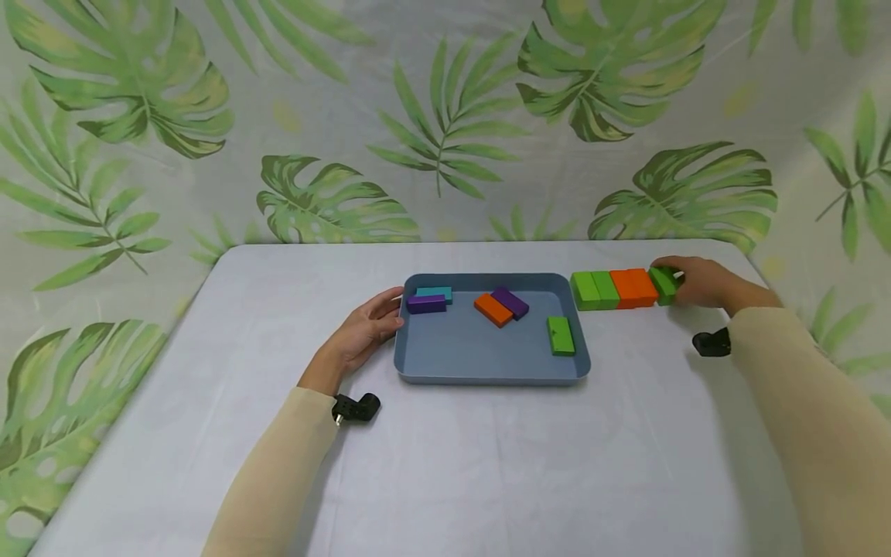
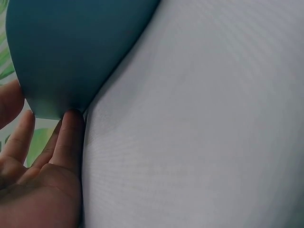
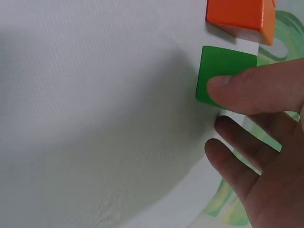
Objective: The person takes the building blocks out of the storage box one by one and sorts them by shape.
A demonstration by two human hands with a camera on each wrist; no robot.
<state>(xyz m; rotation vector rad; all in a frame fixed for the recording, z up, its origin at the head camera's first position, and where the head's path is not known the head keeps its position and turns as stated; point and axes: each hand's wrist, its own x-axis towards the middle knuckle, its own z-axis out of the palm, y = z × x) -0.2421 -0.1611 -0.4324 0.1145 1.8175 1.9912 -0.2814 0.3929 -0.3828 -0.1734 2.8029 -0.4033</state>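
In the head view my right hand [image 1: 703, 282] pinches a green block [image 1: 663, 285] at the right end of a row. The right wrist view shows the thumb across the face of this green block [image 3: 226, 71], with an orange block [image 3: 237, 16] a small gap away. The row also has two orange blocks [image 1: 633, 288] and two green blocks [image 1: 595, 291]. My left hand [image 1: 358, 333] rests against the left side of a blue-grey tray [image 1: 487, 381]. Its fairly straight fingers touch the tray's end wall in the left wrist view.
Inside the tray lie a teal block [image 1: 438, 294], a purple block [image 1: 426, 305], an orange block [image 1: 493, 310] beside another purple block [image 1: 511, 302], and a green block [image 1: 561, 336]. A white cloth covers the table [image 1: 487, 464]. Behind hangs a leaf-patterned curtain [image 1: 445, 116].
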